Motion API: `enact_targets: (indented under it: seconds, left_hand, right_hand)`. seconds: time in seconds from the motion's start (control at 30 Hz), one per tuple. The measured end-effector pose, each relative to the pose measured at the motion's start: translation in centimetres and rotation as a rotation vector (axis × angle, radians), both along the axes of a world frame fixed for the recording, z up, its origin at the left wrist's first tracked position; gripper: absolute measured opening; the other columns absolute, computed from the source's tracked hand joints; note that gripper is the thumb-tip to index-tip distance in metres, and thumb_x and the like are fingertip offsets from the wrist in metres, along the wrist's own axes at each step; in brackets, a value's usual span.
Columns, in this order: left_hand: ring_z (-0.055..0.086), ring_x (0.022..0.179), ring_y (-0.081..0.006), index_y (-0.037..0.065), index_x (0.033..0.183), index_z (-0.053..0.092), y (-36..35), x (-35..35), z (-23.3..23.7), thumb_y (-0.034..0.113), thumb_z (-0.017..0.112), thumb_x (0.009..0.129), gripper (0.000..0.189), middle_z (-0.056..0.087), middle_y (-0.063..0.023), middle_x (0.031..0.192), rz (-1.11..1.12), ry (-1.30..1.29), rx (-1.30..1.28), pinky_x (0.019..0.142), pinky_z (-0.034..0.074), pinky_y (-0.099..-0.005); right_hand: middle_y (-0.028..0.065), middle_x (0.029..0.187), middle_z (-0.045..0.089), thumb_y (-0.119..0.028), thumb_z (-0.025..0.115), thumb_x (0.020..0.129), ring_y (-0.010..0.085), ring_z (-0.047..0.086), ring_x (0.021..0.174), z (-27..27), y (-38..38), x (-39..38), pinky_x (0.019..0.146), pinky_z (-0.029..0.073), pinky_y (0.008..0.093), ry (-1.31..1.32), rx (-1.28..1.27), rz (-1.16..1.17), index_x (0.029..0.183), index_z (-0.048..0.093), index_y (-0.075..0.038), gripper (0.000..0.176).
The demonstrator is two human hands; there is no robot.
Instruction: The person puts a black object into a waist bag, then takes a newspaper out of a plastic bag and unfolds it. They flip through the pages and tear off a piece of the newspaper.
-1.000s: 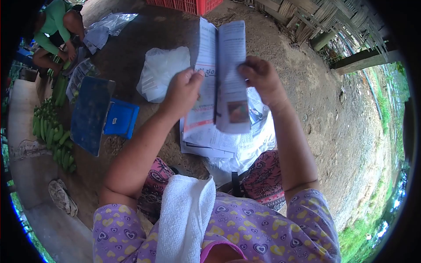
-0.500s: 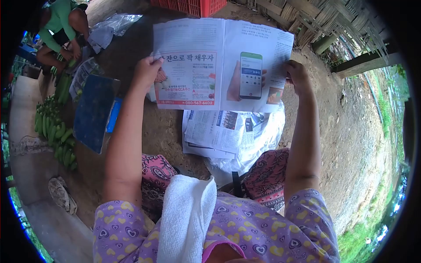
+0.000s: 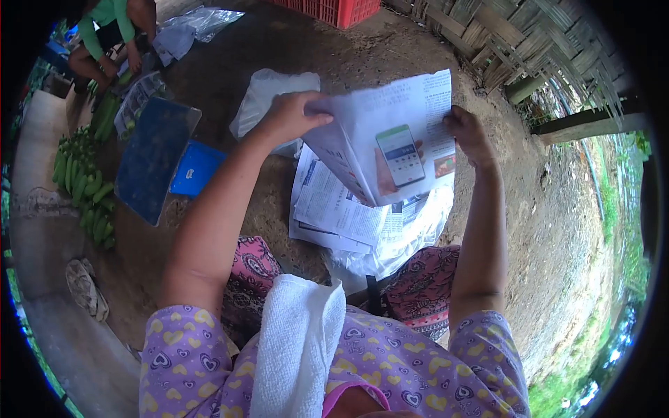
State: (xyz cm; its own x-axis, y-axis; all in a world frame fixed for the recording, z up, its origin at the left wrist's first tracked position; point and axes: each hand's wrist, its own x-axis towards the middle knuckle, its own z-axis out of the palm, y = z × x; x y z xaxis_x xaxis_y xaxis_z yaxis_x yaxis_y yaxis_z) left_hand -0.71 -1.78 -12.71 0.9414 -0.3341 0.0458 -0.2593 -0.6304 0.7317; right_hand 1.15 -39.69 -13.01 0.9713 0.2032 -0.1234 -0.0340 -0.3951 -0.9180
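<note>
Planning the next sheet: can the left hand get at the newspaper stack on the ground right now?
Probably, but not freely: the left hand holds the folded sheet; the stack lies open just below it.

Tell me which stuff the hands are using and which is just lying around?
In use: sheet, held by left hand and right hand; paper pile under it.
Lying about: bananas, blue board, red crate, sandal.
</note>
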Motion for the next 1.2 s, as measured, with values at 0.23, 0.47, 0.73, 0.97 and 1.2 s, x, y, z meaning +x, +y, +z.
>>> enact_targets:
  seconds: [0.23, 0.47, 0.73, 0.97, 1.2]
  left_hand:
    - [0.066, 0.087, -0.03, 0.0, 0.1, 0.067, -1.7, -0.3, -5.4, 0.025, 0.069, 0.082, 0.031, 0.068, -0.0183, 0.09, -0.067, 0.12, 0.085, 0.077, 0.05, -0.0371]
    - [0.065, 0.09, -0.0331, 0.006, 0.099, 0.069, -3.5, -2.2, -10.4, 0.02, 0.07, 0.078, 0.025, 0.068, -0.0159, 0.093, -0.28, 0.026, 0.319, 0.08, 0.05, -0.0398]
    - [0.065, 0.087, -0.0324, 0.002, 0.097, 0.068, -4.4, -1.6, -5.4, 0.022, 0.069, 0.08, 0.026, 0.068, -0.0171, 0.092, -0.276, 0.032, 0.223, 0.079, 0.05, -0.0375]
    - [0.065, 0.081, -0.0304, 0.002, 0.093, 0.068, -4.7, -2.2, 0.1, 0.027, 0.064, 0.085, 0.025, 0.067, -0.0148, 0.087, -0.349, 0.049, 0.233, 0.086, 0.045, -0.0398]
    - [0.064, 0.087, -0.0257, 0.005, 0.094, 0.066, -4.4, -3.0, 3.3, 0.027, 0.059, 0.09, 0.024, 0.067, -0.0106, 0.093, -0.396, -0.154, 0.24, 0.104, 0.028, -0.0512]
  right_hand:
    - [0.0069, 0.088, 0.065, -0.022, 0.062, 0.088, 0.0147, 0.059, 0.07, -6.1, -2.2, -1.6, 0.056, 0.051, 0.031, 0.561, -0.252, 0.046, 0.106, 0.063, -0.006, 0.024]
    - [0.0137, 0.122, 0.061, -0.023, 0.07, 0.081, 0.0304, 0.058, 0.112, -6.9, 4.0, -1.5, 0.1, 0.044, 0.0397, -0.07, -0.659, 0.256, 0.124, 0.056, -0.009, 0.047]
    - [0.0127, 0.101, 0.068, -0.014, 0.067, 0.081, 0.0273, 0.065, 0.096, -3.3, 11.5, -3.8, 0.087, 0.049, 0.0353, -0.167, -0.428, 0.496, 0.104, 0.065, -0.006, 0.025]
    - [0.013, 0.088, 0.069, -0.015, 0.066, 0.082, 0.0273, 0.068, 0.082, 0.3, 12.0, -4.3, 0.075, 0.052, 0.0352, -0.324, -0.396, 0.421, 0.095, 0.067, -0.006, 0.016]
    - [0.0121, 0.088, 0.07, -0.016, 0.069, 0.081, 0.026, 0.068, 0.081, 4.2, 12.2, -5.6, 0.074, 0.053, 0.0354, -0.529, -0.485, 0.41, 0.094, 0.068, -0.006, 0.017]
